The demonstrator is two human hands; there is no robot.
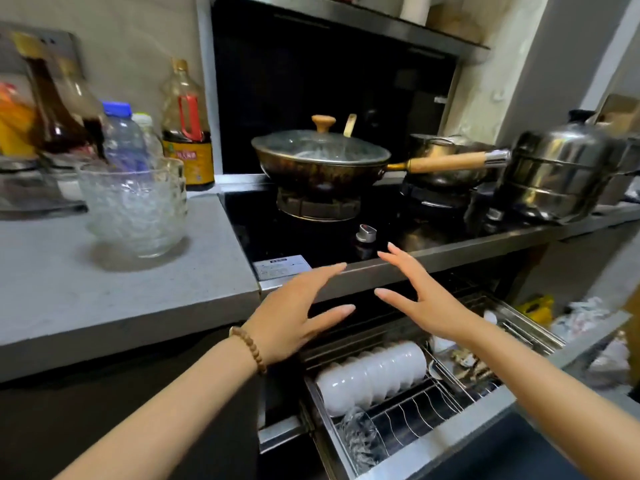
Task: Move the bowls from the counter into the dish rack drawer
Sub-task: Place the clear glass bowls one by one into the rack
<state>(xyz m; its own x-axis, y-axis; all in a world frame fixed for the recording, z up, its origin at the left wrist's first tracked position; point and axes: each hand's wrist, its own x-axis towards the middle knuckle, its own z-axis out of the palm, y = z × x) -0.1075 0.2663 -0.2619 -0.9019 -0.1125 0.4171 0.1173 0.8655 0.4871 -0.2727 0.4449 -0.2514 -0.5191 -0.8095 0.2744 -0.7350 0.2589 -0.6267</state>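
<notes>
Dish rack drawer (433,441) stands open under the cooktop (263,230), its wire racks exposed.
Grey counter (104,306) sits above and left of the drawer.
Lidded wok (318,164) is on a burner, above and behind the drawer.

Stack of glass bowls (135,209): upright on the counter, well up and left of the drawer, touched by neither hand.
Row of white bowls (374,375): on edge in the drawer's left rack.
Single glass bowl (360,441): tilted in the wire slots at the drawer's near left corner.

Both forearms reach forward over the drawer.
Left hand (294,317): above the drawer's back left, palm turned rightward, fingers straight and spread, thumb dropped low, holding nothing.
Right hand (426,299): above the drawer's back middle, palm turned leftward, fingers extended and splayed, empty.
The palms face each other with a gap between them.

Bead bracelet (249,348) on the left wrist.
</notes>
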